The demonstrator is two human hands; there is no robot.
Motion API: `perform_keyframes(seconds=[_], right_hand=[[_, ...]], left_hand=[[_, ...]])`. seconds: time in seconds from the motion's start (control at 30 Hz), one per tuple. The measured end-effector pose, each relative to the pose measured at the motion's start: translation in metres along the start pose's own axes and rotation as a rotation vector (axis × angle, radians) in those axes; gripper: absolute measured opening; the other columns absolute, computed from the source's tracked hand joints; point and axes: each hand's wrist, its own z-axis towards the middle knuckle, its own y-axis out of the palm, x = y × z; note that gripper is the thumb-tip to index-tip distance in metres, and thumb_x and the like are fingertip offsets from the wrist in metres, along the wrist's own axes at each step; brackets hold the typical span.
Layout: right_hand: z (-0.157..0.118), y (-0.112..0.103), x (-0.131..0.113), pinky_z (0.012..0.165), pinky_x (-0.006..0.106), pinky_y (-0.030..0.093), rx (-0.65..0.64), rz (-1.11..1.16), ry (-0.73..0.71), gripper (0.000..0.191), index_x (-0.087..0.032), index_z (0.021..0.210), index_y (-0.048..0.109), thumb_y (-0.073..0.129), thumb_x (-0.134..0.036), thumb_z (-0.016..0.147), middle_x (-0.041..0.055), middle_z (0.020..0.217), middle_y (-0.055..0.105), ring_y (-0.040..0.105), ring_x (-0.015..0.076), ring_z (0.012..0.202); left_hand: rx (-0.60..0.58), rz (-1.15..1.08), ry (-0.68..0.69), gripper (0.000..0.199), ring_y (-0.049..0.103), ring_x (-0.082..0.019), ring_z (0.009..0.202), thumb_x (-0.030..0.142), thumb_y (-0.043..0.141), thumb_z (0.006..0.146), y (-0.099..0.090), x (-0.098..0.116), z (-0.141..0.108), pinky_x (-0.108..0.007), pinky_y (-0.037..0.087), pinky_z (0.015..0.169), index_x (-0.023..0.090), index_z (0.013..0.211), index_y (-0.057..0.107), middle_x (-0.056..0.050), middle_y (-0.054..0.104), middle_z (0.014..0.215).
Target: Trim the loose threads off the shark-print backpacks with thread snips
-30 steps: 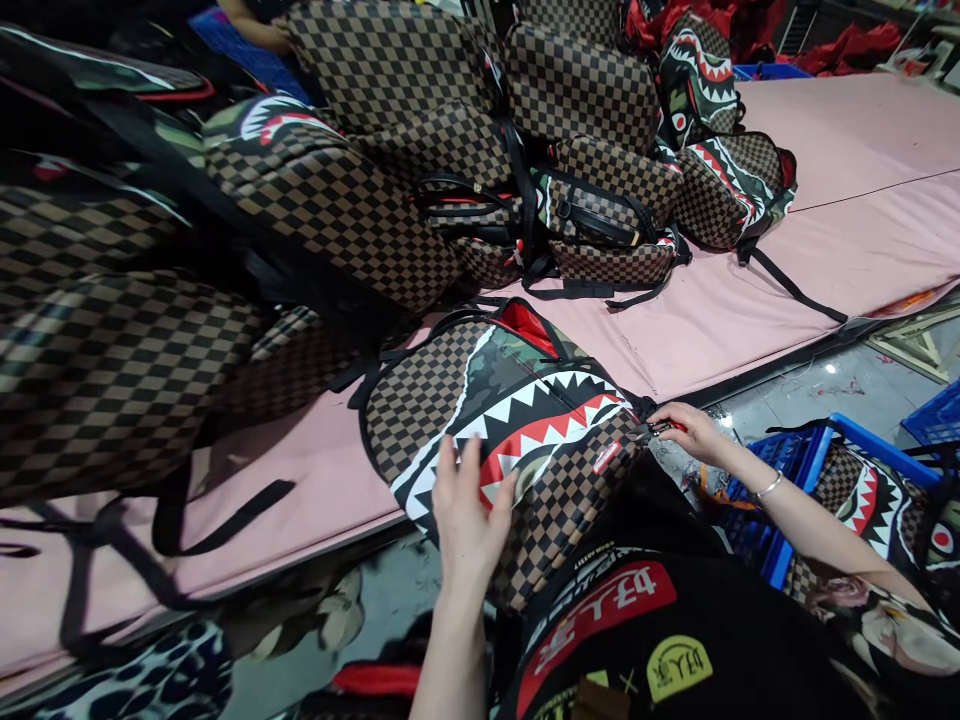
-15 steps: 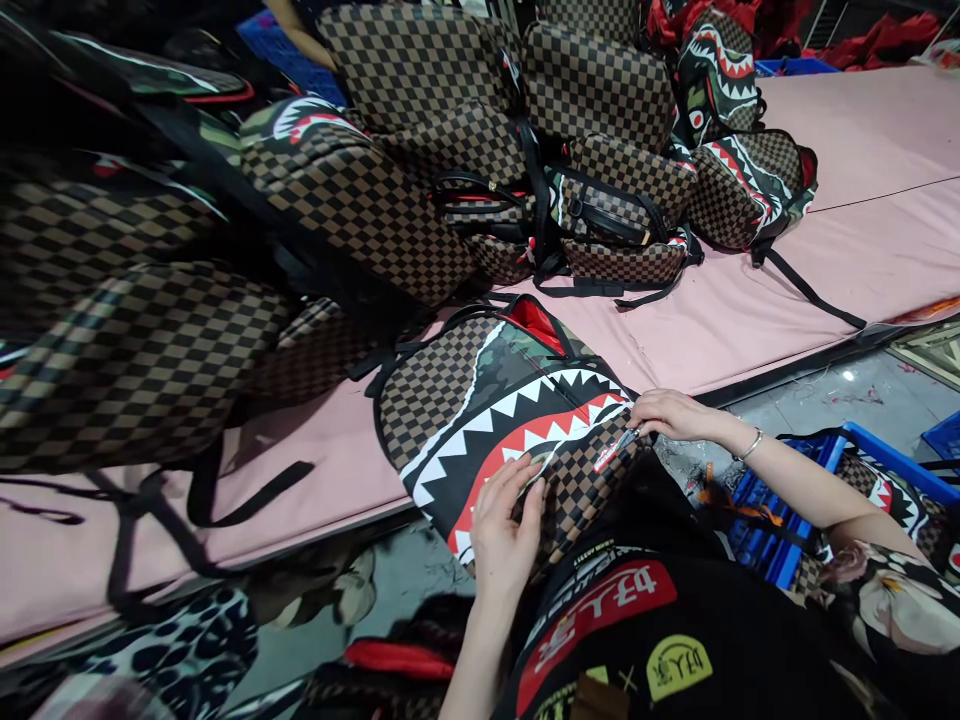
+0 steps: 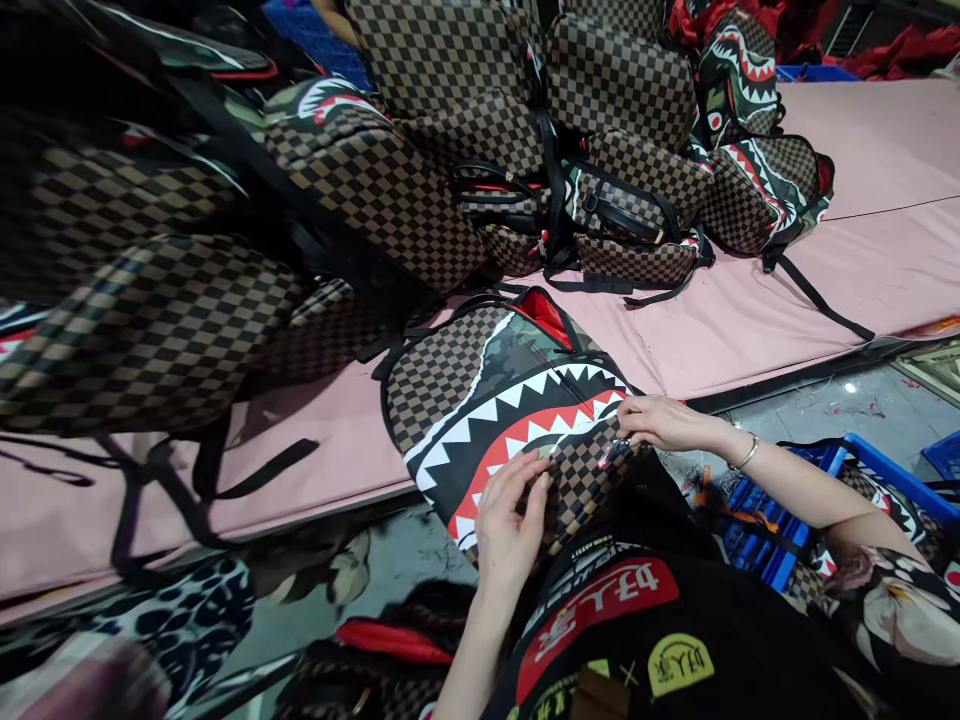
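A checkered backpack [image 3: 450, 380] with a shark-mouth print lies at the pink table's edge, its near end over my lap. Its top opening shows a red lining [image 3: 545, 318]. My left hand [image 3: 511, 505] rests on the printed front, fingers apart and holding nothing. At the bag's right side, the fingers of my right hand [image 3: 656, 422] are closed in a pinch over the checkered part. A small shiny metal piece [image 3: 616, 444] shows at those fingertips; its kind is too small to make out. A small red label [image 3: 604, 460] is partly hidden beside it.
Several similar backpacks [image 3: 375, 190] are piled along the back and left of the pink table [image 3: 757, 320], with loose black straps [image 3: 821, 295] hanging down. A blue crate [image 3: 862, 450] with bags stands on the floor at right. A person's arm [image 3: 337, 20] shows behind the pile.
My right hand has shifted a little left over the bag, covering more of the metal piece and the red label. My left hand stays on the print. The view has turned slightly.
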Motion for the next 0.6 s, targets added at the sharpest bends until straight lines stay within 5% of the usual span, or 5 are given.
perform_keyframes(seconds=[0.27,0.6], right_hand=[[-0.005,0.001,0.006,0.075,0.025,0.044,0.005,0.146,0.053,0.016,-0.017,0.097,0.061,0.051,-0.022,0.086,0.0069,0.095,0.054,0.053,0.0162,0.088],[0.007,0.003,-0.005,0.07,0.027,0.042,-0.041,0.059,-0.013,0.017,-0.019,0.093,0.062,0.047,-0.016,0.086,0.0058,0.09,0.055,0.051,0.0161,0.08]], left_hand=[[0.002,-0.02,0.001,0.021,0.056,-0.021,0.105,0.03,0.051,0.083,0.0,-0.001,-0.001,-0.041,0.041,0.095,0.02,0.095,0.065,-0.007,0.064,0.107],[-0.02,-0.064,0.009,0.02,0.054,-0.02,0.107,0.028,0.051,0.083,0.003,-0.002,0.0,-0.041,0.04,0.096,0.021,0.096,0.064,-0.006,0.063,0.109]])
